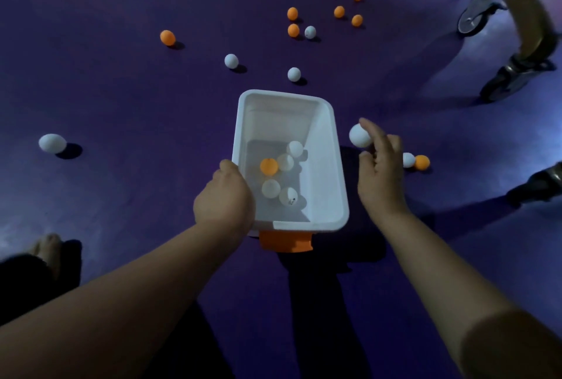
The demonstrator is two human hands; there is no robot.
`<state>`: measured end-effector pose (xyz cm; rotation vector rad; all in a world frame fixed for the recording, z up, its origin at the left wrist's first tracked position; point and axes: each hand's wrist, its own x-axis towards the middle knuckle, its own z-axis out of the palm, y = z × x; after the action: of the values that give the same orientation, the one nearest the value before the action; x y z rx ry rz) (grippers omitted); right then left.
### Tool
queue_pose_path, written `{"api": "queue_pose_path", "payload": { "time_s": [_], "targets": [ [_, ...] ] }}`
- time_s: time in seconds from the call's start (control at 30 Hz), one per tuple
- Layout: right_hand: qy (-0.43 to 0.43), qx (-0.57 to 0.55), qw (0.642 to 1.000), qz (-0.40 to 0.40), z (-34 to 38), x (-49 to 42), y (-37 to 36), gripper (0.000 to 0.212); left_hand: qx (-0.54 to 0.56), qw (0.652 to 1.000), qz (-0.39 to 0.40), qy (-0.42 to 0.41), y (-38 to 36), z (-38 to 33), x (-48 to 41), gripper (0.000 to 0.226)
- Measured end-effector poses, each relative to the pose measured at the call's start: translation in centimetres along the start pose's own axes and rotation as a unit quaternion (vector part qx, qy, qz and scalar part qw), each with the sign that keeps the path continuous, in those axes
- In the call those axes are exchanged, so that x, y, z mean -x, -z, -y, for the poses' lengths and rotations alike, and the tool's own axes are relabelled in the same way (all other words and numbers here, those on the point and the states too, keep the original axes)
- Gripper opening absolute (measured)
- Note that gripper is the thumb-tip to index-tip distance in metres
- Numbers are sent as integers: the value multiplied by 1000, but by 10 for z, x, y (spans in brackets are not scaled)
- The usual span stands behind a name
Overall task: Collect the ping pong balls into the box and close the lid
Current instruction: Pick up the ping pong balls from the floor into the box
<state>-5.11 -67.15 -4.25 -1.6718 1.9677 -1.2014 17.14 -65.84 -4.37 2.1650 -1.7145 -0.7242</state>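
Observation:
A white open box with an orange latch on its near end sits on the purple floor. Inside lie several balls, most white and one orange. My left hand grips the box's left rim near the front corner. To the right of the box, my right hand holds a white ball in its fingertips. No lid is in view.
Loose white and orange balls lie beyond the box, one white ball at far left, and a white and orange pair behind my right hand. Caster wheels of a wooden frame stand at top right. A bare foot rests at lower left.

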Motion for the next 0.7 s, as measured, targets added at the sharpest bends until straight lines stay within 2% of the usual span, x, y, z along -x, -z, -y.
{"api": "queue_pose_path", "payload": {
  "time_s": [0.13, 0.27, 0.4, 0.53, 0.7],
  "targets": [
    [38, 83, 994, 54, 28, 6, -10, 65, 25, 1000, -10, -15, 1, 1, -2, 8],
    [-83, 224, 964, 115, 23, -3, -28, 73, 40, 998, 9, -39, 4, 10, -8, 4],
    [-119, 161, 970, 138, 23, -21, -54, 59, 39, 997, 1, -63, 11, 21, -30, 3],
    [-125, 117, 979, 112, 39, -50, -87, 62, 35, 996, -26, -72, 35, 30, -72, 9],
    [-149, 74, 980, 108, 77, -65, -114, 62, 5, 997, -9, -76, 72, 44, -102, 12]
  ]
}}
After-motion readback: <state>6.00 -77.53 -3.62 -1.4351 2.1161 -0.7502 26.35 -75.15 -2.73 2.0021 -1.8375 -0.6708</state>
